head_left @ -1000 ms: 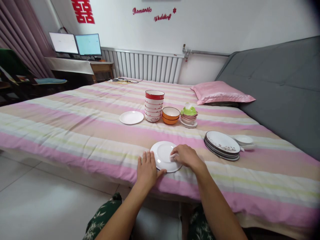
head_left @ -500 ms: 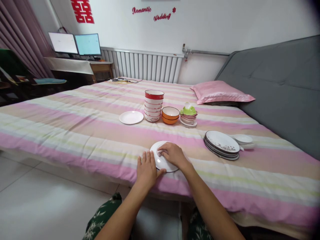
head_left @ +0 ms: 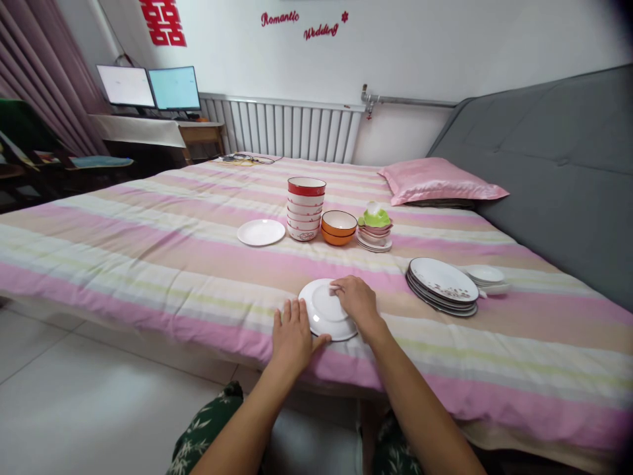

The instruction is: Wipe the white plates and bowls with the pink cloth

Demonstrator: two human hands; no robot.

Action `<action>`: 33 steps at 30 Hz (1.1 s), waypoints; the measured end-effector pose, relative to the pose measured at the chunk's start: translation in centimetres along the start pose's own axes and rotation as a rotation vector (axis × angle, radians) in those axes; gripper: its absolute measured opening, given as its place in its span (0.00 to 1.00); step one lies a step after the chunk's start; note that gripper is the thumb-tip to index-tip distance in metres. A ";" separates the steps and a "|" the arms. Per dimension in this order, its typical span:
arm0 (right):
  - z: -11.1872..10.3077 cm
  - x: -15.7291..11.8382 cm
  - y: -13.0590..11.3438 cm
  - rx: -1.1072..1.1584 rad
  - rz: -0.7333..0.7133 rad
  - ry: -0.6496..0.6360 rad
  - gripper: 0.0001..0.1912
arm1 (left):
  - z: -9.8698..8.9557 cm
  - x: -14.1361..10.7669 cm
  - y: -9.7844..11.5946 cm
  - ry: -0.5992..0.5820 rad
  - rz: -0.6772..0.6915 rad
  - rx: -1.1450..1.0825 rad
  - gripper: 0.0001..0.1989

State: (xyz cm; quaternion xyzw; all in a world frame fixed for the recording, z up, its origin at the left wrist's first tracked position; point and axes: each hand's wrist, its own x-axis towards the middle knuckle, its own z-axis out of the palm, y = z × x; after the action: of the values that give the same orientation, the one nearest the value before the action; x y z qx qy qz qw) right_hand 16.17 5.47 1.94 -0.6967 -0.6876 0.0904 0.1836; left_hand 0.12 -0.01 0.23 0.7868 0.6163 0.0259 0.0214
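A white plate [head_left: 321, 320] lies on the bedspread in front of me, its underside with a foot ring apparently facing up. My left hand [head_left: 293, 336] rests at the plate's left edge, fingers stretched out and the thumb along the near rim. Over the far right part of the plate is my right hand [head_left: 357, 302], its fingers bent and pinched together at the foot ring. A bit of white shows at those fingertips, too small to name.
Behind the plate stand a white oval plate [head_left: 261, 232], a stack of red-and-white bowls [head_left: 304, 218], orange bowls [head_left: 338, 234] and small dishes topped by a green leaf-shaped one [head_left: 376, 219]. To the right are stacked patterned plates [head_left: 440, 280], small white dishes [head_left: 487, 274] and a pink pillow [head_left: 440, 181].
My right hand has slid to the right and slightly away from me across the plate, uncovering more of its middle. My left hand keeps its place at the rim.
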 end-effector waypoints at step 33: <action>2.0 -0.4 2.3 0.134 -0.095 0.121 0.18 | 3.8 1.5 -2.4 0.283 0.029 -0.122 0.36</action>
State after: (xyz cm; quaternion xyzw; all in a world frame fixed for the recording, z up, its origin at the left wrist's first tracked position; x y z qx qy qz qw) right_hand 17.54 5.36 -0.83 -0.6535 -0.7001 0.0849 0.2749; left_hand -1.60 2.06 -3.65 0.7812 0.5992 0.1744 -0.0183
